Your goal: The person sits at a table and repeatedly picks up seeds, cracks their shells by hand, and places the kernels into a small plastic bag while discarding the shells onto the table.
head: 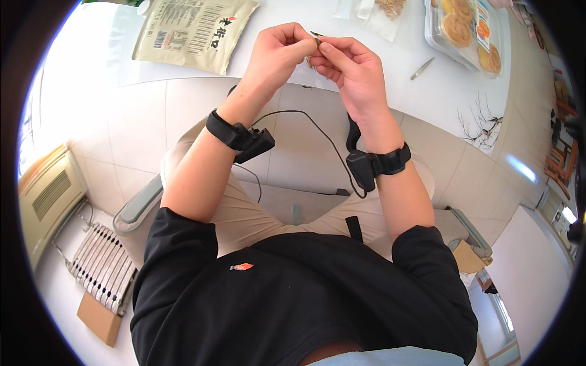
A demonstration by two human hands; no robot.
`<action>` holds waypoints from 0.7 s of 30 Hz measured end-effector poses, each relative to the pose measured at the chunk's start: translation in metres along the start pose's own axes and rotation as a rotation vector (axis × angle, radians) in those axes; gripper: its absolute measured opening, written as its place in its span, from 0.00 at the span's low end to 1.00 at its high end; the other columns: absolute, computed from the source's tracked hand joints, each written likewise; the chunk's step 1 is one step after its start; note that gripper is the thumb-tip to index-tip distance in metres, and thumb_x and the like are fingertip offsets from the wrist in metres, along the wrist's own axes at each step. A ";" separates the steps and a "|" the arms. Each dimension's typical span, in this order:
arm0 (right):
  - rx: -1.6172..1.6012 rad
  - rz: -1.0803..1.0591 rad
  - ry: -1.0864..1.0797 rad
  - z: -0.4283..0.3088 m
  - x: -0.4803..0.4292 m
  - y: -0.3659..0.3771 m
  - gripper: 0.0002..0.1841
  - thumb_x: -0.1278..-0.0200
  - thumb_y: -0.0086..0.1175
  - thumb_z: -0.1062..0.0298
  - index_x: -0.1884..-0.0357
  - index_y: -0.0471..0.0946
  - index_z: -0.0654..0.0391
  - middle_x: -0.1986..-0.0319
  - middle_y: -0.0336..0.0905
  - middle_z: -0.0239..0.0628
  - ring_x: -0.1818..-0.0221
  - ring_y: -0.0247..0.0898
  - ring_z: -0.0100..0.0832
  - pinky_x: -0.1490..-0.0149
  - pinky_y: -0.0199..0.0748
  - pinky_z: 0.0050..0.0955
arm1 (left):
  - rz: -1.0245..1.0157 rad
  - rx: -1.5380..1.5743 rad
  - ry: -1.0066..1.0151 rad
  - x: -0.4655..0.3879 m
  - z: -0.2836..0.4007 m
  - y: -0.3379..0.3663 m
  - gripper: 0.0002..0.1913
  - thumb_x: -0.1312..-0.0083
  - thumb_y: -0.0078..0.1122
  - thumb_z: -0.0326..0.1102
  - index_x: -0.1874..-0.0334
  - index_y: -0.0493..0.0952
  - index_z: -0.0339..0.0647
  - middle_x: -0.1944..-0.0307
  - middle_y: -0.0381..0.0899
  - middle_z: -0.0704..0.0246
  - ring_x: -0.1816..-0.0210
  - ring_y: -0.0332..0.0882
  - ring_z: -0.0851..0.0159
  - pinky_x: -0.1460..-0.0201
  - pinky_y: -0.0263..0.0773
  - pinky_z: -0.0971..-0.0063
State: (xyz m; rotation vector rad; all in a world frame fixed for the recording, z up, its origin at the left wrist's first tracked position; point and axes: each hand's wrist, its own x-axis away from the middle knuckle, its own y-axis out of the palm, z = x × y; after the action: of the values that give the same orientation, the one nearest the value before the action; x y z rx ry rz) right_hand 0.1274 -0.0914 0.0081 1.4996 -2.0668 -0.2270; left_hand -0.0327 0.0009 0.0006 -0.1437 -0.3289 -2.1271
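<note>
Both hands meet over the near edge of a white table (284,68), fingertips close together. Between the fingertips of my left hand (284,48) and my right hand (350,61) is a small dark greenish piece (317,41), too small to name; a thin dark tip sticks up beside it. Fingers hide most of it. A few slim brownish bits show below the fingertips. Metal tweezers (422,68) lie on the table to the right of my right hand. A large beige printed food bag (194,34) lies flat to the left of my left hand.
A clear plastic tray of round pastries (458,32) stands at the right of the table. Left of it lies a clear bag with brown pieces (389,9). Black straps with small boxes sit on both wrists, and a black cable (316,126) hangs between them above the lap.
</note>
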 end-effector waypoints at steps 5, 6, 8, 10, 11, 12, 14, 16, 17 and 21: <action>0.334 0.035 -0.182 0.001 -0.007 0.003 0.10 0.20 0.63 0.73 0.46 0.88 0.67 0.57 0.94 0.45 0.59 0.93 0.33 0.50 0.92 0.30 | 0.049 -0.208 0.082 -0.004 -0.003 -0.001 0.08 0.31 0.71 0.34 0.63 0.85 0.34 0.68 0.88 0.71 0.64 0.81 0.76 0.60 0.75 0.78; 0.338 0.044 -0.165 0.000 -0.007 0.002 0.10 0.20 0.63 0.72 0.46 0.88 0.67 0.58 0.94 0.45 0.59 0.93 0.33 0.50 0.92 0.30 | 0.057 -0.239 0.091 -0.004 -0.003 -0.001 0.09 0.31 0.71 0.34 0.63 0.86 0.34 0.68 0.88 0.71 0.64 0.81 0.76 0.60 0.76 0.77; 0.332 0.057 -0.120 -0.003 -0.007 -0.001 0.11 0.19 0.63 0.71 0.45 0.88 0.67 0.56 0.94 0.45 0.58 0.92 0.32 0.49 0.91 0.29 | 0.074 -0.320 0.094 -0.005 -0.001 -0.003 0.09 0.31 0.71 0.35 0.62 0.87 0.34 0.68 0.89 0.70 0.65 0.83 0.75 0.60 0.77 0.77; 0.309 0.066 -0.070 -0.005 -0.007 -0.003 0.12 0.17 0.63 0.69 0.43 0.87 0.66 0.54 0.94 0.44 0.55 0.92 0.32 0.46 0.90 0.28 | 0.093 -0.420 0.099 -0.005 0.001 -0.005 0.10 0.32 0.72 0.36 0.60 0.89 0.34 0.68 0.90 0.69 0.66 0.83 0.74 0.61 0.78 0.76; 0.315 0.066 -0.068 -0.005 -0.007 -0.003 0.12 0.17 0.63 0.69 0.43 0.87 0.66 0.54 0.94 0.44 0.55 0.92 0.32 0.46 0.90 0.28 | 0.104 -0.479 0.103 -0.005 0.003 -0.007 0.10 0.32 0.72 0.37 0.60 0.89 0.34 0.68 0.90 0.69 0.66 0.84 0.74 0.61 0.78 0.76; 0.316 0.065 -0.069 -0.006 -0.007 -0.003 0.12 0.17 0.62 0.68 0.44 0.87 0.66 0.54 0.94 0.44 0.55 0.92 0.31 0.46 0.90 0.28 | 0.118 -0.540 0.109 -0.005 0.004 -0.008 0.11 0.32 0.73 0.37 0.60 0.90 0.35 0.68 0.90 0.69 0.67 0.84 0.73 0.61 0.78 0.76; 0.317 0.064 -0.066 -0.006 -0.007 -0.002 0.11 0.17 0.62 0.68 0.44 0.87 0.66 0.54 0.94 0.44 0.55 0.92 0.31 0.46 0.90 0.28 | 0.135 -0.576 0.133 -0.005 0.007 -0.010 0.11 0.31 0.73 0.38 0.58 0.91 0.36 0.68 0.91 0.68 0.67 0.85 0.73 0.62 0.79 0.76; 0.319 0.074 -0.051 -0.005 -0.006 0.000 0.11 0.17 0.62 0.68 0.45 0.87 0.66 0.54 0.94 0.43 0.55 0.92 0.31 0.46 0.90 0.28 | 0.126 -0.543 0.158 -0.004 0.008 -0.010 0.12 0.30 0.73 0.39 0.57 0.92 0.36 0.67 0.92 0.67 0.66 0.86 0.72 0.61 0.80 0.76; 0.322 0.067 -0.066 -0.005 -0.006 0.000 0.11 0.17 0.63 0.69 0.45 0.87 0.66 0.54 0.94 0.43 0.55 0.92 0.31 0.47 0.90 0.28 | 0.109 -0.492 0.171 -0.005 0.007 -0.009 0.12 0.30 0.73 0.39 0.56 0.92 0.36 0.67 0.93 0.67 0.66 0.87 0.72 0.60 0.80 0.75; 0.313 0.072 -0.149 -0.001 -0.007 0.003 0.09 0.19 0.64 0.72 0.48 0.87 0.67 0.57 0.94 0.45 0.58 0.92 0.31 0.51 0.91 0.29 | 0.068 -0.398 0.215 -0.003 0.005 -0.003 0.11 0.27 0.72 0.37 0.53 0.92 0.35 0.63 0.95 0.65 0.63 0.91 0.71 0.56 0.84 0.76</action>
State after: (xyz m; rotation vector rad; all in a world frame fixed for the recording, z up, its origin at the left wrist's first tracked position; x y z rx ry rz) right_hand 0.1271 -0.0843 0.0075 1.6259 -2.3566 0.0160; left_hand -0.0336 0.0061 0.0042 -0.1514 0.2254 -2.0944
